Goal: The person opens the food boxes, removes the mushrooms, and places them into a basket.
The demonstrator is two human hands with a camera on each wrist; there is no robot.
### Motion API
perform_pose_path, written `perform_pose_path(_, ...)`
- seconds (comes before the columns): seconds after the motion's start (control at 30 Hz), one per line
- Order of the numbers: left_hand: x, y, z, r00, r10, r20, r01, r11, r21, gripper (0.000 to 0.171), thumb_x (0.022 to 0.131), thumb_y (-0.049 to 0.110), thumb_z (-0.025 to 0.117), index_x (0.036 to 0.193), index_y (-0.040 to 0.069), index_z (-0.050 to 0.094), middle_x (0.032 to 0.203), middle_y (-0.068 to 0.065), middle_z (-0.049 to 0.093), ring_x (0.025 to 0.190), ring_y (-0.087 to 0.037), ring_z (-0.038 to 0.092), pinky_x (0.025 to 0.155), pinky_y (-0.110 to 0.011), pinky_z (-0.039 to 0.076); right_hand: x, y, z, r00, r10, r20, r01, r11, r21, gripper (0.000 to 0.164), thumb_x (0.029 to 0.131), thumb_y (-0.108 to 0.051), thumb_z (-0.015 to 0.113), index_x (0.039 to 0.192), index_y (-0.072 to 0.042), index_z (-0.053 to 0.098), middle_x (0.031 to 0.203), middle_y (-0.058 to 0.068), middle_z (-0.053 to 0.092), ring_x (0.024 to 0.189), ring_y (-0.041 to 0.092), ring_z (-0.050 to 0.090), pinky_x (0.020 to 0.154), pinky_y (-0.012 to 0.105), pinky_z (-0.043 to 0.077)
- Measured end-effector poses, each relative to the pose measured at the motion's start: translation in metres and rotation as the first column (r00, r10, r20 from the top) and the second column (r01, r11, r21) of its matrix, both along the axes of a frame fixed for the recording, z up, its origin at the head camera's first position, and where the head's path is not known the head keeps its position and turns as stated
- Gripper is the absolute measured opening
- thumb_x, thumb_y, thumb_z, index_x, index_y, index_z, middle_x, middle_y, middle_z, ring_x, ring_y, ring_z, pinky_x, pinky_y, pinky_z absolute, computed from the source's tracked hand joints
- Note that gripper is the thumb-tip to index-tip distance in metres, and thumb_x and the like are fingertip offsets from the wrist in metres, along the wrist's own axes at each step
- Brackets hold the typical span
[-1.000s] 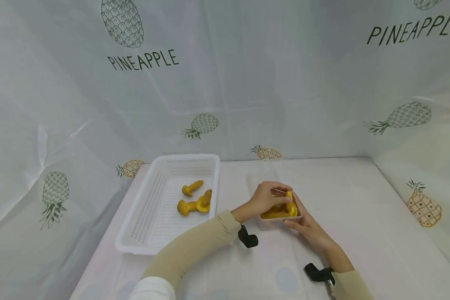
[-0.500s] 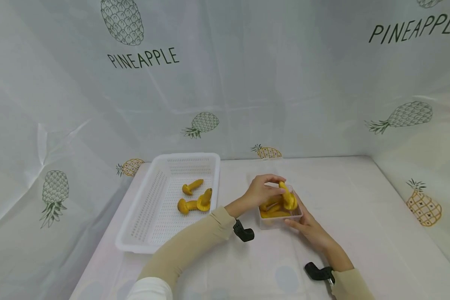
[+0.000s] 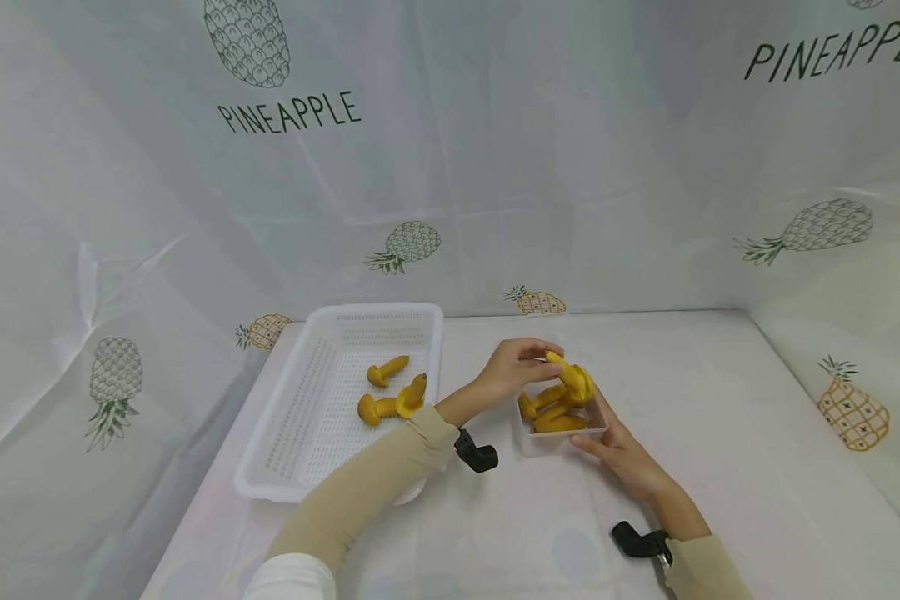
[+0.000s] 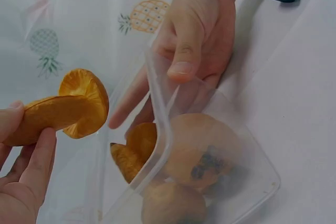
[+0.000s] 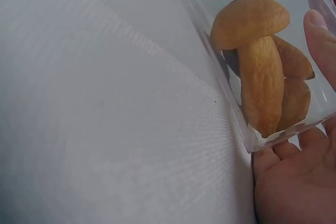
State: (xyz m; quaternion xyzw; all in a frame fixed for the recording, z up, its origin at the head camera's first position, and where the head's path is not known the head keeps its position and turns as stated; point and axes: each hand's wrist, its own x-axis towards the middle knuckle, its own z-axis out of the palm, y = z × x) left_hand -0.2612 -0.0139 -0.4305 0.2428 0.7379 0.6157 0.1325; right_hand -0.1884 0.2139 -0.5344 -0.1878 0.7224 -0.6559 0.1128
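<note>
So the main thing here is a yellow mushroom (image 4: 76, 108) pinched by its stem between the thumb and fingers of the left hand (image 3: 517, 367), held up over a small clear plastic box (image 3: 543, 444) with the cap end pointing right. From the left wrist view it's not touching the box wall. There are more yellow mushrooms (image 3: 558, 419) already sitting in the box, lying on their sides in a bit of a jumble, so I can't get an exact count. The right hand (image 3: 626, 462) is at the box's right side, thumb against the near part and the fingers pretty straight along the outside, more resting on it than clenching it. Over to the left there's a big white perforated basket (image 3: 311, 442) with three mushrooms in it: one farther back (image 3: 387, 371) on its own, and two nearer ones (image 3: 393, 406) that look like they're touching, all toward the basket's right side. Everything's on a worktop (image 3: 720, 400) with a pale cover, some faint round spots near the front edge. Both arms have beige sleeves (image 3: 367, 492) and a black wrist device (image 3: 476, 454) each. Behind it all hangs a pale sheet (image 3: 570, 167) with pineapple drawings and the word PINEAPPLE.
</note>
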Motion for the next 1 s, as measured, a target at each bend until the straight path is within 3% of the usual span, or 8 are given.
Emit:
perform_pose_path(0.27, -0.001, -0.017, 0.013, 0.999, 0.009, 0.033, -0.011, 0.998, 0.061, 0.033, 0.094, 0.008, 0.070, 0.125, -0.002, 0.065, 0.114, -0.011, 0.069, 0.098, -0.019, 0.071, 0.086, -0.033, 0.057, 0.000, -0.001, 0.002, 1.000, -0.011, 0.015, 0.011, 0.999, 0.031, 0.092, 0.101, -0.010, 0.060, 0.159, -0.037, -0.006, 0.165, 0.011, -0.014, 0.148, 0.044, -0.010, 0.109, 0.073, 0.002)
perform_pose_path(0.63, -0.002, -0.055, 0.024, 0.999, 0.039, 0.011, -0.040, 0.997, 0.073, 0.031, 0.093, 0.013, 0.073, 0.122, 0.003, 0.067, 0.114, -0.008, 0.070, 0.100, -0.020, 0.070, 0.087, -0.035, 0.057, 0.003, 0.000, 0.003, 1.000, 0.010, 0.028, -0.010, 1.000, -0.001, 0.095, 0.100, -0.008, 0.060, 0.160, -0.030, -0.010, 0.164, 0.009, -0.018, 0.148, 0.040, -0.013, 0.110, 0.066, 0.003)
perform_pose_path(0.73, -0.001, -0.067, 0.029, 0.998, 0.065, 0.015, -0.066, 0.994, 0.084, 0.030, 0.093, 0.012, 0.073, 0.121, 0.002, 0.067, 0.115, -0.009, 0.069, 0.101, -0.021, 0.070, 0.089, -0.037, 0.057, 0.003, 0.000, 0.002, 1.000, 0.007, 0.027, -0.007, 1.000, -0.003, 0.095, 0.100, -0.007, 0.060, 0.160, -0.030, -0.010, 0.164, 0.008, -0.018, 0.148, 0.040, -0.013, 0.110, 0.067, 0.002)
perform_pose_path(1.0, 0.006, -0.107, 0.045, 0.978, 0.208, -0.008, -0.206, 0.973, 0.100, 0.029, 0.090, 0.010, 0.075, 0.118, 0.003, 0.069, 0.117, -0.010, 0.069, 0.103, -0.023, 0.069, 0.090, -0.035, 0.056, 0.003, 0.000, 0.001, 1.000, 0.006, 0.017, -0.006, 1.000, 0.006, 0.094, 0.100, -0.007, 0.060, 0.160, -0.025, -0.010, 0.165, 0.008, -0.018, 0.148, 0.040, -0.013, 0.110, 0.065, 0.003)
